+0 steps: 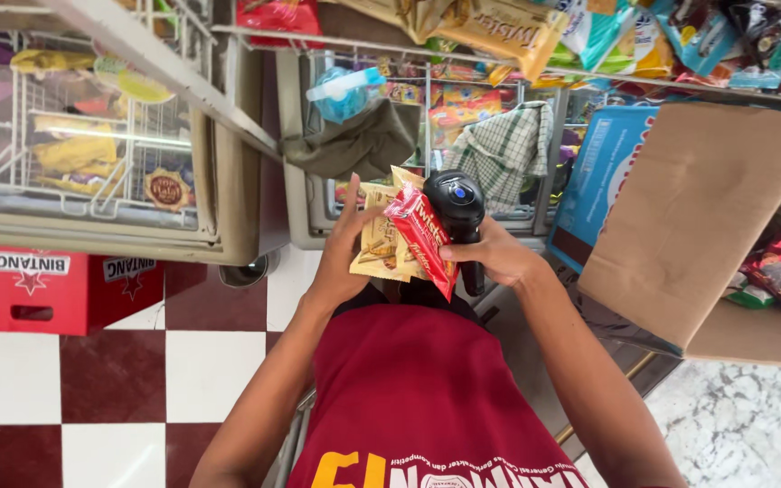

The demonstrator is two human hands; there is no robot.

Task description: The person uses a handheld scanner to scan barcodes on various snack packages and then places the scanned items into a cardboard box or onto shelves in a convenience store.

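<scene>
Your left hand (pixel 341 258) has its grip closed on a fanned bunch of snack packets (pixel 381 239), yellow behind and one red packet (pixel 420 237) in front, faces tilted toward the scanner; your right hand (pixel 492 256) is clenched around the handle of a black handheld scanner (pixel 456 210), its head just beside the red packet; behind stand wire racks (pixel 83 136) and a cardboard box (pixel 689 217).

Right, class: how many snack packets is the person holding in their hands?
2 show: a red snack packet pinched against the black handheld scanner by the right hand, and a yellow snack packet in the left hand. More may hide behind.
</scene>
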